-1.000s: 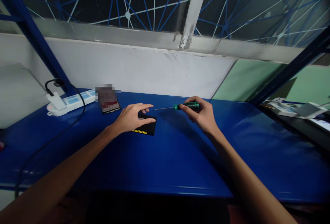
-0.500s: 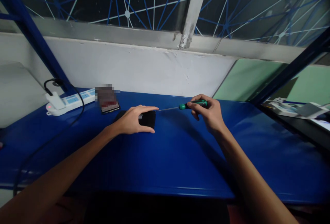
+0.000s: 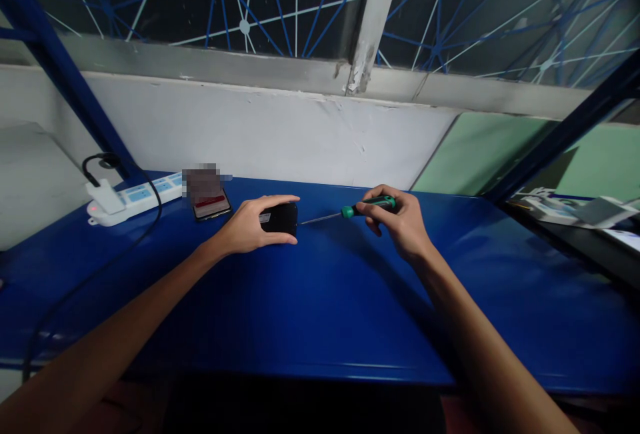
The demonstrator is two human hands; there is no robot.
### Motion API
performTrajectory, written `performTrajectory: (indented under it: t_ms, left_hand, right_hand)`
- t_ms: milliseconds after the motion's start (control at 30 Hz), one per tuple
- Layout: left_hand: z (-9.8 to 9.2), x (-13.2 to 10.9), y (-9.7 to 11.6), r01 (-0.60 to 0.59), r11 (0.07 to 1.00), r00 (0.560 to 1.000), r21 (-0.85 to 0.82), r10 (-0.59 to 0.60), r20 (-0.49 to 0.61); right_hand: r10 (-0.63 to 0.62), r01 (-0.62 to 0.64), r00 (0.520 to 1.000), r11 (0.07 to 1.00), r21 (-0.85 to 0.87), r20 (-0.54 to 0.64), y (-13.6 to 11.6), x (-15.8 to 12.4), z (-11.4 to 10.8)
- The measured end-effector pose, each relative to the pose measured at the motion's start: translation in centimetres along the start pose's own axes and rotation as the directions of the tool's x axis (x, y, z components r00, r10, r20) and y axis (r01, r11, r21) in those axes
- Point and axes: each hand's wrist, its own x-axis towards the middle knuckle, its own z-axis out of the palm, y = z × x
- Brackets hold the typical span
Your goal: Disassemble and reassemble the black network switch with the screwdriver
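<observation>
A flat black rectangular case (image 3: pixel 281 219) with a small pale label lies on the blue table. My left hand (image 3: pixel 245 224) grips it from the left, thumb along the near side and fingers along the far side. Wrapped in my right hand (image 3: pixel 397 217) is a screwdriver (image 3: pixel 367 207) with a green and black handle. Its thin shaft points left, and the tip is at the case's right end. Whether the tip touches the case or sits in an opening is too small to tell.
A smartphone (image 3: pixel 213 204), partly pixelated, lies behind my left hand. Left of it is a white power strip (image 3: pixel 145 197) with a plugged-in adapter and black cable (image 3: pixel 159 211). Papers and a grey object (image 3: pixel 605 213) are at the right. Blue frame posts rise on both sides.
The black case has turned slightly under my left hand, showing more of its top. The screwdriver has shifted a little left and its tip lower, along the case's right end.
</observation>
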Motion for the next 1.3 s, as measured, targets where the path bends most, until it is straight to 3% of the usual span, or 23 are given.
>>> performTrajectory:
  t_ms: [433, 567, 767, 1000, 1133, 1300]
  left_hand:
    - [0.3, 0.1, -0.4, -0.016, 0.999, 0.999, 0.033, 0.017, -0.028]
    - [0.6, 0.1, -0.4, -0.019, 0.998, 0.999, 0.064, 0.022, -0.04]
    - [1.1, -0.1, -1.1, -0.023, 0.987, 0.998, 0.157, 0.033, -0.06]
    - [1.1, -0.2, -1.5, 0.017, 0.981, 1.0, 0.193, -0.015, -0.016]
    - [1.0, -0.3, -1.6, 0.026, 0.978, 1.0, 0.207, -0.025, -0.004]
    - [0.6, -0.2, -1.7, 0.026, 0.978, 0.999, 0.205, -0.02, -0.033]
  right_hand:
    - [-0.023, 0.025, 0.999, 0.998, -0.064, 0.029, -0.1, -0.1, 0.2]
    - [-0.01, 0.021, 0.995, 0.994, -0.104, 0.102, 0.2, 0.0, -0.2]
    - [0.067, -0.067, 0.961, 0.998, -0.01, 0.268, 0.8, 0.1, -0.8]
    - [0.121, -0.15, 0.949, 0.986, 0.08, 0.291, 1.0, 0.2, -0.2]
    - [0.212, -0.22, 0.907, 0.975, -0.02, 0.364, 1.6, 0.3, -0.4]
    - [0.223, -0.175, 0.889, 0.972, -0.155, 0.399, 2.8, 0.4, -0.4]
